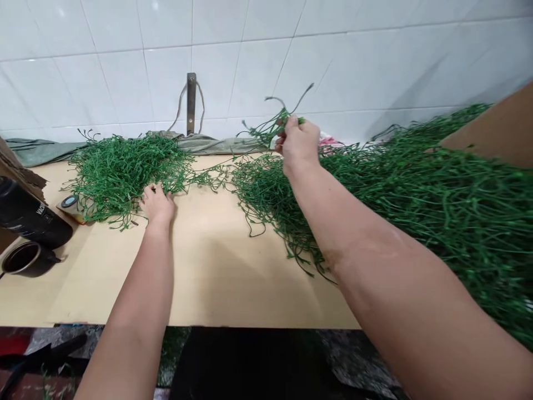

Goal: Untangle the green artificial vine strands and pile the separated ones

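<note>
Pale tiled wall (pixel 325 72) behind; against it a tan table (pixel 204 266), its middle left bare between two heaps, probably as working room. Right side: the large heap (pixel 437 205) of tangled green stems, spread towards the near edge, with a cardboard panel (pixel 491 130) rising out of it. Left side: the small heap (pixel 120 166), more compact, a thin trail of stems linking the two.

Left hand (pixel 158 205) low at the near edge of the small heap, fingers curled among the stems, perhaps to steady them; whether it grips any, cannot tell. Right hand (pixel 302 141) well apart from it, raised above the large heap's left end, fingertips pinched on a loose tuft (pixel 266 130) — held up, likely, to keep it free of the tangle below.

Containers, far left, presumably parked there out of the stems' way: black bottle (pixel 35 216), contents hidden; dark mug (pixel 37 265) just in front, interior dark — drink or shadow, cannot tell; small tub (pixel 73 206) beside the small heap, contents not visible.
</note>
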Available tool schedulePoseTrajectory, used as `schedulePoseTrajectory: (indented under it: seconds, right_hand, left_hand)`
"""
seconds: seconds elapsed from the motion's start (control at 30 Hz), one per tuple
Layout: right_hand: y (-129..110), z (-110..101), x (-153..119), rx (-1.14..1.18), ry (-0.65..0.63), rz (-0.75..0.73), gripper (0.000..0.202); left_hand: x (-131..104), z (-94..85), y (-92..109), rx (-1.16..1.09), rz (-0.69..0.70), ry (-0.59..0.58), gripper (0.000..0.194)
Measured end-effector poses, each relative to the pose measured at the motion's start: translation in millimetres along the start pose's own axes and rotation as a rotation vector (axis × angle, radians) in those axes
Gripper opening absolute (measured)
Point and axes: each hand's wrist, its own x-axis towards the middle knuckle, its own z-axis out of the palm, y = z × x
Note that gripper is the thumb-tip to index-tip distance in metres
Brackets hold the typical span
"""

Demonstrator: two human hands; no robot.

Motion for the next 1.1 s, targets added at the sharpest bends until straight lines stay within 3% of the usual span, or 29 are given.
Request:
schedulePoseTrajectory:
  seconds: [0.13,0.3,0.43,0.63,0.8,0.87,0.93,1.0,1.1]
  right_hand:
    - [-20,-14,-16,0.235,0.079,0.164,0.027]
    - [-39,-41,-10,0.408,0.157,0.118,0.033]
    - [-42,-54,-14,0.305,0.128,0.082,0.033]
    - [-40,-30,-59,0.306,-0.121,0.086,0.031]
    - [-26,-9,-90,0.329,-0.207,0.212,0.035]
    - [-13,-4,-99,0.333,-0.292,0.282,0.032]
    - [1,-1,-107,0.361,-0.377,0.36,0.028]
    - [13,3,-114,0.387,-0.456,0.419,0.026]
    - [23,6,-121,0.387,-0.568,0.44,0.03]
  left_hand:
    - [2,0.1,-2,0.012,-0.064,0.031,0.047]
    - [3,-4.9,-5,0.022,-0.158,0.058,0.045]
    - [4,-6.3,-6,0.013,-0.117,0.052,0.054]
    - [-9,-18.5,13,-0.014,0.043,0.151,0.071]
    - [-21,-32.8,29,-0.092,0.293,0.16,0.059]
    - [-24,-32.5,34,-0.283,0.409,0.103,0.048]
    - [-29,-27.2,39,-0.581,0.458,-0.035,0.04]
    - [-36,-17.9,47,-0.857,0.417,-0.248,0.037]
    - [-48,-3.0,57,-1.045,0.341,-0.526,0.031]
